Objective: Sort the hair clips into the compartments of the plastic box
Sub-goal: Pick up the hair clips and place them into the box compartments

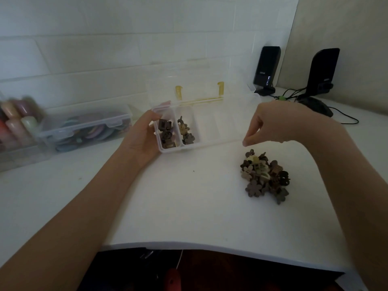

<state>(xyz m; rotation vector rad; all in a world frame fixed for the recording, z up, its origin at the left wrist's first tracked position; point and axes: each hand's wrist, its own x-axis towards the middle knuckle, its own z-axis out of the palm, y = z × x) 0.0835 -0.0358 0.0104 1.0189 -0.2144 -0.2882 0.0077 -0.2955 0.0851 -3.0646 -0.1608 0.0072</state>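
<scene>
Head view: lower right hand point(270, 124), fingertips pinched together on nothing visible, straight onto pile of hair clips point(265, 176) near right; lift one by shape. Left hand point(144, 135) curled round plastic box point(220, 131) left end, steadying. Two left compartments hold clips; right ones bare, lid open.

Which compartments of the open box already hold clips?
The two leftmost compartments, next to the left hand gripping the box. The compartments to their right look empty; the remaining clips lie piled on the table.
</scene>
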